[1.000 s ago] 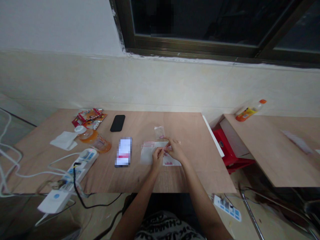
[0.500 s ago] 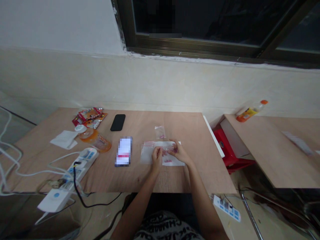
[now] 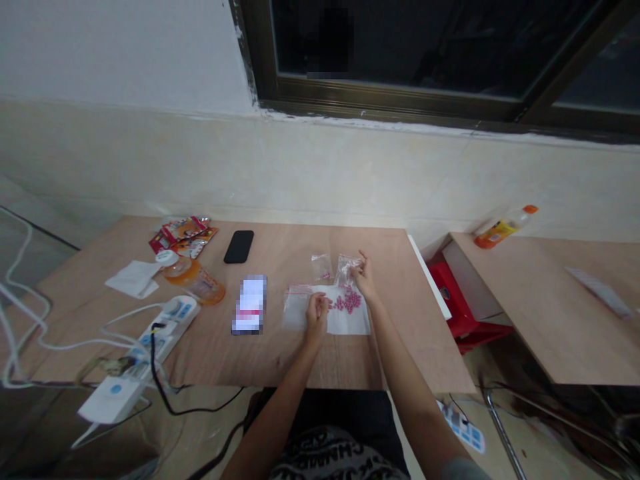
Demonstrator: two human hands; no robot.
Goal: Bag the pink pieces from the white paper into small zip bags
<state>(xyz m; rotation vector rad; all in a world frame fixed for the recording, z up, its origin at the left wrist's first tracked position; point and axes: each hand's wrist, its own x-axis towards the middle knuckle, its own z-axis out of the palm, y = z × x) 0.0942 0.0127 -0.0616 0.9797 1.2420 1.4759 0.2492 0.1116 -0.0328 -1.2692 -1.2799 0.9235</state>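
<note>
My right hand (image 3: 365, 279) is closed on a small clear plastic bag (image 3: 345, 270), just beyond a white sheet of paper (image 3: 345, 327). A loose cluster of pink beads (image 3: 350, 300) lies on the sheet below that hand. My left hand (image 3: 316, 313) rests at the sheet's left part, its fingers curled beside the beads; whatever they pinch is too small to make out. Under and left of it lies a clear zip bag (image 3: 295, 310) with a red line along its top. Farther back, another small clear bag (image 3: 321, 267) holds a few pink beads.
Left of my hands lie a lit phone (image 3: 250, 303), a dark phone (image 3: 239, 247) and an orange drink bottle (image 3: 197, 280) on its side. Snack packets (image 3: 183, 235), a tissue (image 3: 133, 279) and a power strip (image 3: 160, 340) with cables are farther left. A red stool (image 3: 457, 307) stands between the tables.
My right hand has moved up and away from my left, and now has a clear bag in it. The pink beads on the sheet now show uncovered. My left hand stays nearly in place.
</note>
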